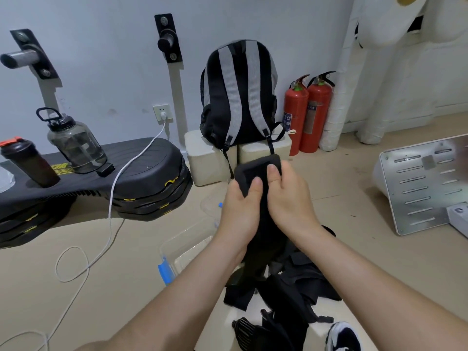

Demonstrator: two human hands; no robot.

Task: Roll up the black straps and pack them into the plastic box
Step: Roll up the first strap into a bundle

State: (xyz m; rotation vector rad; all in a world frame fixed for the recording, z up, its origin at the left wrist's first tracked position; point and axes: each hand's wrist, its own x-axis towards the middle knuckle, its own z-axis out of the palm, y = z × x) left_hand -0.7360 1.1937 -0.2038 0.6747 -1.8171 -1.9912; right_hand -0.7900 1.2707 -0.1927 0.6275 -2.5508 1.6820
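My left hand (240,207) and right hand (288,198) pinch the black strap (254,168); I should roll it tight, edges aligned.

both hands (263,206) gripping a black strap (255,171) with curled fingers (273,171), clear plastic box (188,245) below

carrier: beige floor (354,224). clear plastic box (177,240), blue latch, open, sits centre. heap of black straps (298,287) just right of box, nearer camera. white cable (109,224) trails across floor left of box, looped. stack of black step platforms (152,173) at left, against wall. two pale blocks (207,163) at wall, centre. two red fire extinguishers (295,117) upright beside blocks. slotted metal panel (425,188) at right, tilted. black-and-white shoe (344,335) at bottom edge.
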